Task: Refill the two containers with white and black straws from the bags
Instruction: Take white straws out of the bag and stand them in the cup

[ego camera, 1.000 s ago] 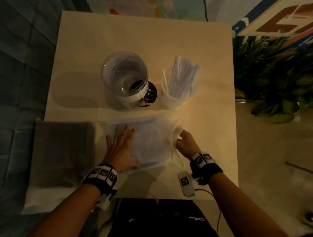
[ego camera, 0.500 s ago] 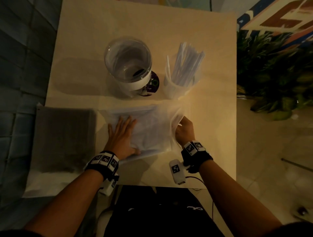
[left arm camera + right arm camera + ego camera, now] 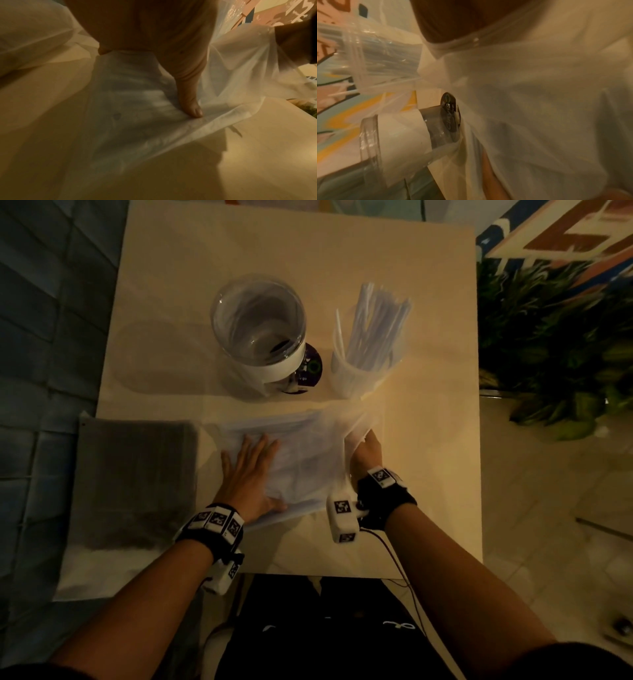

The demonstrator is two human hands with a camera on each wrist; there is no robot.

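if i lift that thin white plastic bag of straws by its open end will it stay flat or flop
Probably flop: the thin white plastic bag already creases and drapes where the right hand pinches its edge. It looks light, since the flat left hand alone pins it to the beige table. Loose straws would likely slide to the lower end.

jar (image 3: 259, 332) rear-left on tabletop (image 3: 428, 481) | cup (image 3: 363, 371) right of jar, straws (image 3: 376, 320) in it | bag (image 3: 308, 460) before both | second bag (image 3: 133, 477) left of it
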